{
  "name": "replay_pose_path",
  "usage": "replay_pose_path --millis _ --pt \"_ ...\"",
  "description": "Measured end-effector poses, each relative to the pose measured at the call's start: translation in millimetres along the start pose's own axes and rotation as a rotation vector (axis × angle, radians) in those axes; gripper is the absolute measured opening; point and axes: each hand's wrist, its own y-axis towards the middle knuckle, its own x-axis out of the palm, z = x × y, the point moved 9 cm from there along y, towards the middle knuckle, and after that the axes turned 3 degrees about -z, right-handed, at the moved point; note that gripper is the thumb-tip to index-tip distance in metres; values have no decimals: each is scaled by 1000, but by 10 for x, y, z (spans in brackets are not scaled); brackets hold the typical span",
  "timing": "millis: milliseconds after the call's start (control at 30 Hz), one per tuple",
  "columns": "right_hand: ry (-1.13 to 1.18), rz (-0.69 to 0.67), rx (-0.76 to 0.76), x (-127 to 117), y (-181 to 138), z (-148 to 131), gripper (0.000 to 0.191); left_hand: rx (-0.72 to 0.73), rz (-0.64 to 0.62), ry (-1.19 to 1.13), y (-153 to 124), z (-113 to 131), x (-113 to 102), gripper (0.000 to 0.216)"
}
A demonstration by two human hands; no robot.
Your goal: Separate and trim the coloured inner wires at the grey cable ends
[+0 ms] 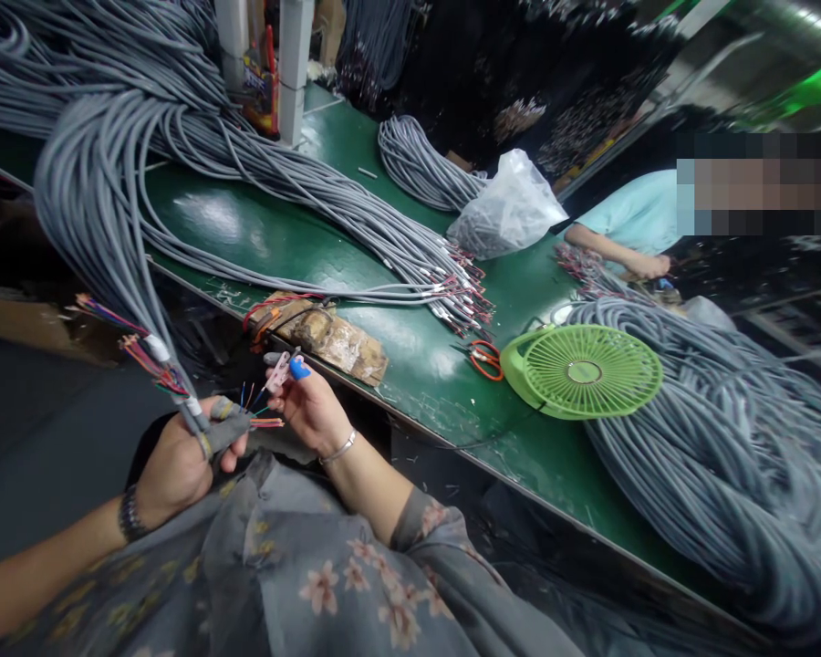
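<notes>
My left hand (178,461) is closed round the end of a grey cable (220,431), fingers wrapped with grey tape; thin coloured wires (264,418) stick out of the cable end toward my right hand. My right hand (311,406) is closed on a small pink tool (279,372), a blue cap on one fingertip, and the tool's tip is at the wires. More grey cables with coloured wire ends (147,351) hang down beside my left hand from the big bundle (102,173) above.
A green table (410,347) carries long grey cable bundles (356,219), a green fan (585,370), orange scissors (485,359), a taped wooden block (328,333) and a plastic bag (510,208). A large cable coil (718,447) lies right. Another person's hand (647,265) works at far right.
</notes>
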Motion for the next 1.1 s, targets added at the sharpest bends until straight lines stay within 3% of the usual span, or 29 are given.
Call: replay_pose_path --millis 233,333,433,567,800,967,1100 --pt "-146 -94 -43 55 -21 -24 58 19 25 -6 52 -24 9 28" --pt "-252 -162 26 97 -67 55 61 22 18 29 78 -71 -10 26" --pt "-288 -119 81 75 -112 111 62 29 8 72 90 -99 -30 26" --pt "-259 -54 51 89 -145 78 55 11 -46 115 94 -118 -16 26" --pt "-297 -90 35 92 -154 62 46 -53 -219 179 131 -191 75 34" --pt "-269 -62 71 12 -141 118 40 -28 -169 149 134 -131 61 35" --pt "-213 -51 186 -64 -101 236 31 -1 -143 148 122 -90 52 35"
